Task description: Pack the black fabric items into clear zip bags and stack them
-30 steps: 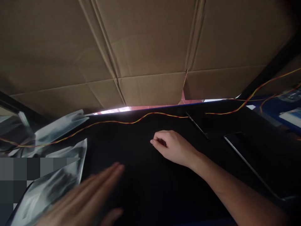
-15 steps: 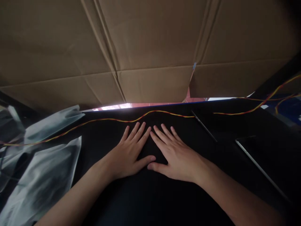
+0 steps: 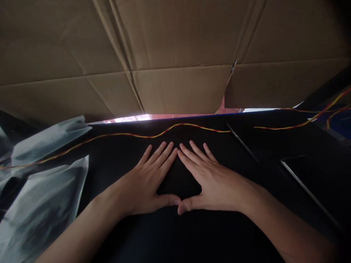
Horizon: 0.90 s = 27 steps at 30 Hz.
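Observation:
Palm down on a black tabletop (image 3: 175,233), my left hand (image 3: 149,182) has its fingers spread and holds nothing. Beside it lies my right hand (image 3: 210,180), also flat with fingers apart. The two index fingertips meet or nearly meet, and the thumb tips touch, framing a triangle of bare black surface. Just beyond the fingertips a twisted red and yellow wire (image 3: 181,124) runs across the surface. Right of my right hand are a thin dark flat device (image 3: 244,142) and a second one with a silvery edge (image 3: 307,190), perhaps phones or tablets.
A large creased cardboard sheet (image 3: 181,87) stands along the far edge, with a bright gap beneath it. At the left lie two frosted plastic bags, one nearer (image 3: 46,201) and one farther (image 3: 49,138). Something blue (image 3: 338,122) shows at the far right.
My hands have spread slightly, and the thumbs have come down toward me and now touch, so the space between the hands is larger. The view has shifted a little.

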Tool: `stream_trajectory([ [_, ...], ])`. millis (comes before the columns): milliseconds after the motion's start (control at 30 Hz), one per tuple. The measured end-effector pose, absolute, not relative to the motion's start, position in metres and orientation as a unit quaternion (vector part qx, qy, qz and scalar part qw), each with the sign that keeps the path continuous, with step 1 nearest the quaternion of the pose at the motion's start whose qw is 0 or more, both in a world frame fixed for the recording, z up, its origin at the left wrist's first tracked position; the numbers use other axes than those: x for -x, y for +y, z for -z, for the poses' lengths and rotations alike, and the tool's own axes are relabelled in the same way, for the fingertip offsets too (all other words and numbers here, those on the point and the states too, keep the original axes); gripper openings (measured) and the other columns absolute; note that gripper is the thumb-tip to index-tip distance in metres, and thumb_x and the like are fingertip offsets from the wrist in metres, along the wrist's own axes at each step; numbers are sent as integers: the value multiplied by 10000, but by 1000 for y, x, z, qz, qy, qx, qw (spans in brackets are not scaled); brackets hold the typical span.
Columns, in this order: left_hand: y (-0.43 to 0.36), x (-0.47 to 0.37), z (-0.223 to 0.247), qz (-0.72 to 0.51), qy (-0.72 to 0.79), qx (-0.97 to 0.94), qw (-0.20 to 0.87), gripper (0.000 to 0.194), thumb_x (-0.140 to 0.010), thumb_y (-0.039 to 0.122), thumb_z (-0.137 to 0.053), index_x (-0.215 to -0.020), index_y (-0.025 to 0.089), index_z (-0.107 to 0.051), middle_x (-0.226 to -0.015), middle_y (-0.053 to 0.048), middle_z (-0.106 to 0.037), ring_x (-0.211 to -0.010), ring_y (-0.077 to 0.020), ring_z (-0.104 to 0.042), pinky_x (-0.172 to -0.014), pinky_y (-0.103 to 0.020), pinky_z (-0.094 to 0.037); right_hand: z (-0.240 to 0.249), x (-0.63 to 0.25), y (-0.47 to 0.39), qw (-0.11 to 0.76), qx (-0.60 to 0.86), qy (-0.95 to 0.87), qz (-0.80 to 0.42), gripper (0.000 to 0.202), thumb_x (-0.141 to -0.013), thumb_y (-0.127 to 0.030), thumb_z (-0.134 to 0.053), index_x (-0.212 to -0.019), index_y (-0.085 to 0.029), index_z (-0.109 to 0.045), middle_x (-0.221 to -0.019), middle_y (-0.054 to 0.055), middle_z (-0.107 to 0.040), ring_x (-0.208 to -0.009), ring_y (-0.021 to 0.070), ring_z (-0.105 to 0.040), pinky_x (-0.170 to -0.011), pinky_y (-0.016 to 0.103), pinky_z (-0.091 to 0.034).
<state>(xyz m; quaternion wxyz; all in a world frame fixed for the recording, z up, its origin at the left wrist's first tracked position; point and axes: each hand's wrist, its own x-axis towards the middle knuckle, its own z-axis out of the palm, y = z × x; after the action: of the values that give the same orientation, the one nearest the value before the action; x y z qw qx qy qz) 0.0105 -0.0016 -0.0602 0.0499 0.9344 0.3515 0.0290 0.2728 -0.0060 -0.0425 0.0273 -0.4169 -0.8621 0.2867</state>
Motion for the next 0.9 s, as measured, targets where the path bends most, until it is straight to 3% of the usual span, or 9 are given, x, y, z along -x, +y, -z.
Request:
stream_trajectory([
  [133,-1,-10,58,-23,343,-938,49,1256,-908,957,-445,-1752,219,120,-1820,-207,-102,-1689,-444,-157,-1329,-709,-216,41,-275,-4,17,418,-858,-298,1370,-833,-921,-637,-1772,-146,-10,-1842,106,48,-1689,394,141,-1367,656,43],
  [500,-2,-8,59,-39,346,-936,54,1262,-885,958,-495,-1766,231,41,-1819,-200,-140,-1685,-441,-189,-1337,-696,-217,44,-277,-4,37,413,-862,-291,1254,-879,-815,-699,-1785,-239,-51,-1850,97,-12,-1693,415,81,-1366,687,-17],
  [700,2,-15,52,-8,361,-931,62,1226,-900,972,-434,-1771,197,-55,-1814,-195,-140,-1689,-427,-183,-1347,-682,-201,42,-276,-4,28,412,-863,-290,1275,-881,-872,-638,-1778,-176,-58,-1845,102,11,-1697,394,104,-1373,652,17],
  [767,2,-12,41,7,366,-928,70,1153,-931,944,-438,-1766,200,-157,-1804,-188,-202,-1677,-411,-243,-1343,-665,-246,41,-276,-5,29,410,-865,-289,1248,-883,-887,-621,-1779,-197,-93,-1847,99,-9,-1700,395,93,-1372,657,11],
  [900,-28,23,17,-27,448,-894,8,760,-1065,750,-450,-1710,356,-371,-1737,-91,-449,-1496,-384,-581,-1230,-621,-472,37,-277,-6,36,409,-865,-287,1072,-975,-817,-560,-1778,-241,-145,-1849,75,-18,-1706,372,66,-1375,644,-10],
])
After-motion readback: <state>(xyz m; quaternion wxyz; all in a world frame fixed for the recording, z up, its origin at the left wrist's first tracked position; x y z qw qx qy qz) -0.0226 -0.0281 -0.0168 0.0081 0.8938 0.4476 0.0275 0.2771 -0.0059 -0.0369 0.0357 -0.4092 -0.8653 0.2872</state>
